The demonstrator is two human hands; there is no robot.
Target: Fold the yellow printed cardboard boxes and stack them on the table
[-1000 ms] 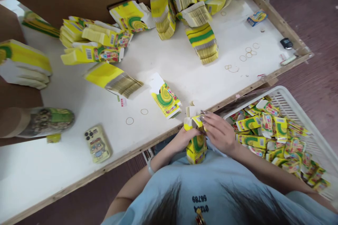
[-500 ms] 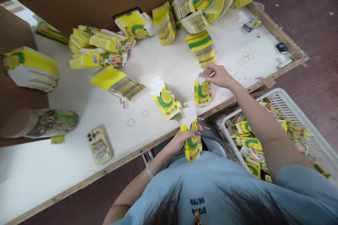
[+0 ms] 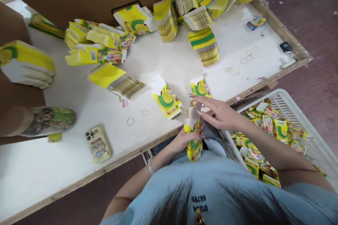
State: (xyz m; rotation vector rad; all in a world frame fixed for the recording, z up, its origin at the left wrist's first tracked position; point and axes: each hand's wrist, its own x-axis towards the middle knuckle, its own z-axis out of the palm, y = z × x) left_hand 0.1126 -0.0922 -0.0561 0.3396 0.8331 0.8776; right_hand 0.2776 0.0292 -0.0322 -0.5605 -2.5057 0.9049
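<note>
One yellow-and-green carton bundle (image 3: pixel 194 146) shows white flaps (image 3: pixel 193 113).

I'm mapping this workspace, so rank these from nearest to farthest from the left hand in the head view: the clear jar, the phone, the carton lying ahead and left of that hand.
From the left hand:
1. Carton: ahead and slightly left.
2. Phone: well to the left, near the table's front edge.
3. Clear jar: farther left, beyond the phone.
</note>
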